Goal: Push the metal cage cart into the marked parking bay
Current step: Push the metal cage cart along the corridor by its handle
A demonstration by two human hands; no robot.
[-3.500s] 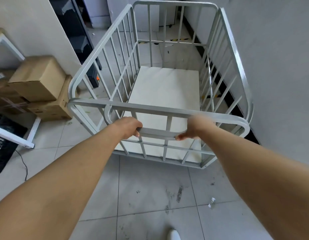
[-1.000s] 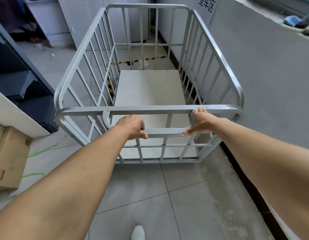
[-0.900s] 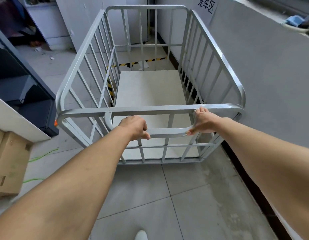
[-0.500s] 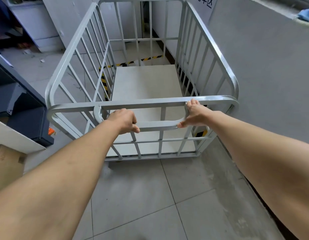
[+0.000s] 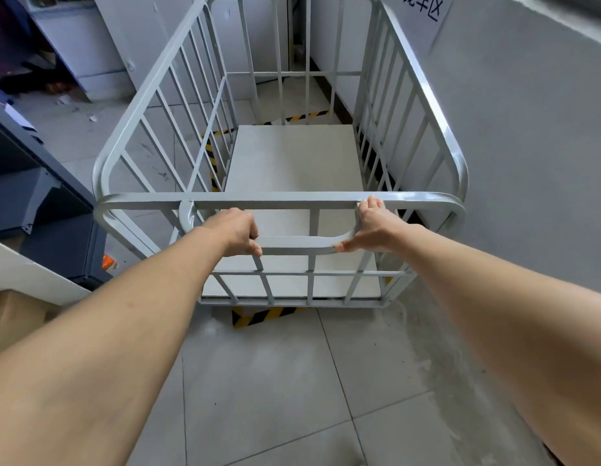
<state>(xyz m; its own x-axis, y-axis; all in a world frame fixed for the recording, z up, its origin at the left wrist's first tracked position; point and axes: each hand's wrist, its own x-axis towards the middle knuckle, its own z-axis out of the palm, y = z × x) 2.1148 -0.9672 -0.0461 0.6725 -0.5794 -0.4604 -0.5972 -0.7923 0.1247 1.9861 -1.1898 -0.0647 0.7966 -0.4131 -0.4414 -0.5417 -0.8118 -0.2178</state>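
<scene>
The grey metal cage cart (image 5: 285, 200) stands in front of me, empty, with a pale flat floor panel. My left hand (image 5: 237, 235) grips the left part of its curved push handle (image 5: 297, 245). My right hand (image 5: 373, 228) grips the handle's right end where it bends up to the top rail. Yellow-black striped floor tape (image 5: 258, 316) marks the bay: one strip shows under the cart's near edge, another (image 5: 306, 116) beyond its far end, and a third runs along its left side. The cart sits within these strips, close beside the right wall.
A grey wall (image 5: 528, 146) runs close along the cart's right side, with a paper sign (image 5: 427, 8) on it. A dark cabinet (image 5: 40, 210) and a cardboard box (image 5: 13, 317) sit to the left. A white cupboard (image 5: 77, 45) stands at the far left.
The cart has rolled forward along the wall and over the striped tape; a near tape strip now shows under its rear edge. Both hands keep the same grip on the handle.
</scene>
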